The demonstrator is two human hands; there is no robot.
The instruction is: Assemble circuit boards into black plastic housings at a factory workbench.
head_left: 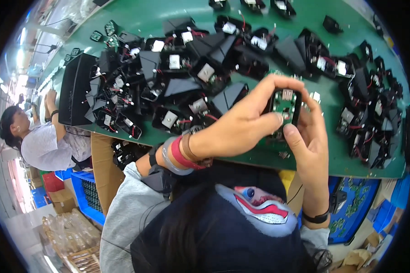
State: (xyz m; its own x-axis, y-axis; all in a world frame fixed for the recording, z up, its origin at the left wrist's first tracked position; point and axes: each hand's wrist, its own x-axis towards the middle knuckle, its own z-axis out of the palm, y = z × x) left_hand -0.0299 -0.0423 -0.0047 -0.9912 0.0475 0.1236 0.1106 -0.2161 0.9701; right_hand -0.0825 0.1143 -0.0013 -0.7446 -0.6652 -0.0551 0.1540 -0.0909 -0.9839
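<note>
The left hand (246,123) is reaching in from the lower left, its fingers curling over the top of a small black part with a green circuit board (284,109) and its thumb pressing against the board's left edge, so it is pinching the part from that side. Bands in grey, red and brown are circling that wrist. The part is being held up above the front edge of the green table (141,18), just right of the picture's middle, between both hands. The right hand (310,136) is coming up from below, its thumb lying on the lower right corner of the board and its fingers wrapping behind the part, so it is gripping it too.

At the far left, another person in a light shirt (45,145) is bending over the table's end beside a tall black box (75,88). Across the table's middle, a heap of black housings with red wires (177,77) is lying, and a second heap (371,113) is lying at the right. Below the table, blue crates (89,193) are sitting at the left and a blue tray of green boards (353,207) is sitting at the right.
</note>
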